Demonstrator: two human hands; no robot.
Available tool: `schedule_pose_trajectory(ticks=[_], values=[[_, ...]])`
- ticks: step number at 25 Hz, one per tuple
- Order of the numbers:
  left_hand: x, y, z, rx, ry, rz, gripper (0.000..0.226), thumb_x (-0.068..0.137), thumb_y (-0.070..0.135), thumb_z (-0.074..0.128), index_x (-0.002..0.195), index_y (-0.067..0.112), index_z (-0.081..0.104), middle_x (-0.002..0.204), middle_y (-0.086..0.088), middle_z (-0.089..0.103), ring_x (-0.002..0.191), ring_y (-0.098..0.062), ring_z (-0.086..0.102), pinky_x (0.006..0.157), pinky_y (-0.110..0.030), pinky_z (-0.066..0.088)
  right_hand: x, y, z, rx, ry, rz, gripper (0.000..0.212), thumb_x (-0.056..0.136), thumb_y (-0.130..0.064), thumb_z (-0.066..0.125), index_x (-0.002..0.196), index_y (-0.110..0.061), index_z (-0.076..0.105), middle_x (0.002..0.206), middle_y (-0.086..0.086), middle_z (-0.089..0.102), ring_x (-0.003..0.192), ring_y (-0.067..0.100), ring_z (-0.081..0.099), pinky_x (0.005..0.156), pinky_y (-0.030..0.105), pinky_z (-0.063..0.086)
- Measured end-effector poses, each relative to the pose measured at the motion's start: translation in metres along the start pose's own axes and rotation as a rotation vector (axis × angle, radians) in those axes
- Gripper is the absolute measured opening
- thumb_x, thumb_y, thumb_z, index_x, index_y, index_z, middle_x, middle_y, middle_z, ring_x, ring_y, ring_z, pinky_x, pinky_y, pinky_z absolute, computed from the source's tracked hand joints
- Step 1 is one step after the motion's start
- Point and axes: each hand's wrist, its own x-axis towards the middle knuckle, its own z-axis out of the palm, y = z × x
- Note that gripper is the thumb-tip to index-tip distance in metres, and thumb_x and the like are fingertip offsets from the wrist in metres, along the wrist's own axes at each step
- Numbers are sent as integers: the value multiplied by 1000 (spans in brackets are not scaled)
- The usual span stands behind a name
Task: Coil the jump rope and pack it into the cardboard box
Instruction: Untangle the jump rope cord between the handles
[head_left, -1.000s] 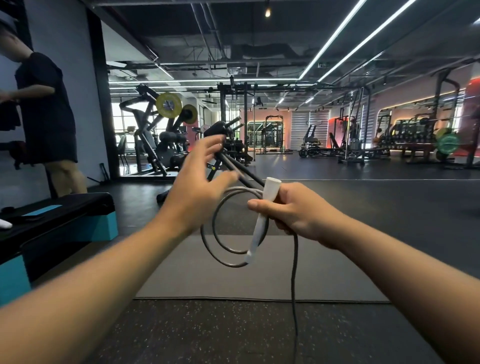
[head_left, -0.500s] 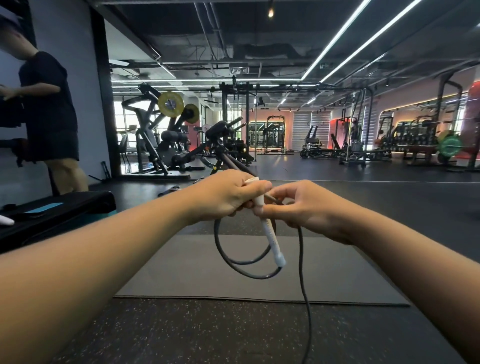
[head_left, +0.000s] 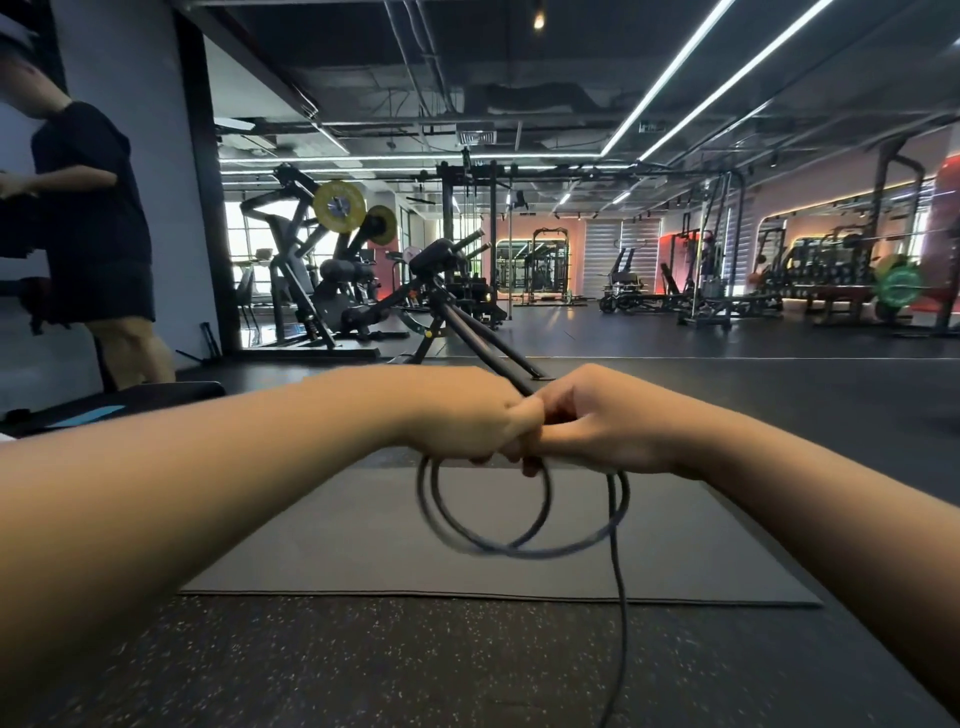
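Both hands are held out at mid-frame, above a grey mat (head_left: 363, 545) laid on a dark speckled floor (head_left: 363, 665). The left hand (head_left: 457, 415) and the right hand (head_left: 608, 421) are pressed knuckle to knuckle, touching each other. The fingers of both hands are curled downward and clamped on the jump rope (head_left: 524, 551), which is gathered where the hands meet. The white handle cannot be made out; it is either hidden inside the grip or out of sight.

Two or three dark loops of the rope are seen hanging below the hands, overlapping one another and blurred. The loops hang clear of the mat. A single loose strand is seen dropping from under the right hand, past the front edge of the mat, and out of the bottom of the frame.

The cardboard box is not seen in the view.

Behind the hands, the angled black legs of a gym machine (head_left: 441, 291) are noted, standing on the floor beyond the mat. Further left, a weight machine carrying yellow plates (head_left: 338, 203) is recorded. At the far right, a green plate (head_left: 898, 286) is seen on a rack. At the left edge, a second person in a dark shirt and shorts (head_left: 93, 218) is standing beside a low black step platform (head_left: 130, 400). Long light strips (head_left: 675, 67) run across the ceiling.
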Motion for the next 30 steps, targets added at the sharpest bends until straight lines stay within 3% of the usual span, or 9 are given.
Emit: schedule_pose_trajectory(ticks=[2,5,10,13,16,20,23,26,30], values=[[-4,-11,7,94,39,94,63,104,56,23,92,15,70,70,4,61,65,-5,55,65,-15,39,-7,2,-7,0,-30,25,35,81,-48,80,87,-14,78,69,2,69,63,11,55,63,30,41],[-15,-34,5,142,47,192,58,101,59,30,78,19,64,64,5,56,59,-5,50,64,-15,40,-16,6,-18,-4,-73,103,44,78,-58,77,77,-14,76,61,-2,66,57,12,54,56,26,43],[-47,-106,-3,129,84,-4,70,89,77,22,69,17,52,61,5,53,52,-4,45,61,-16,45,-46,45,-53,-1,143,300,62,78,-62,73,61,-7,48,52,6,45,48,22,50,52,33,47],[-58,-130,10,-317,127,-150,67,83,81,42,70,15,48,54,9,42,48,-7,36,49,-18,36,-50,57,-52,77,264,341,58,87,-61,63,66,-9,47,56,10,36,44,23,43,47,32,45],[-49,-112,24,-860,285,-91,56,87,68,53,80,13,43,58,9,36,50,-8,30,49,-21,31,-32,53,-28,480,273,274,47,93,-53,58,89,-6,61,64,3,29,50,16,27,46,27,29],[-30,-68,22,-1361,539,-44,39,102,48,45,78,17,41,60,6,40,55,-14,41,59,-29,44,-10,41,18,794,212,206,72,80,-62,67,124,-6,61,72,-3,39,58,11,30,55,28,25],[-18,-43,28,-1483,647,-34,37,104,45,45,80,16,44,61,5,50,65,-19,50,76,-36,46,4,26,56,943,246,107,85,68,-69,77,119,-4,58,74,-3,45,56,9,32,54,27,25],[-9,-28,38,-1633,756,-61,36,103,45,47,81,17,48,70,1,61,81,-23,63,104,-49,48,12,13,74,1037,379,69,58,71,-59,80,103,-14,63,71,-5,42,54,9,30,53,28,23],[-4,-18,53,-1851,830,-73,30,106,42,39,93,17,50,106,-12,78,115,-26,68,109,-59,44,18,3,84,1060,485,130,20,98,-35,64,92,-16,65,63,-5,44,53,11,27,53,30,21]])
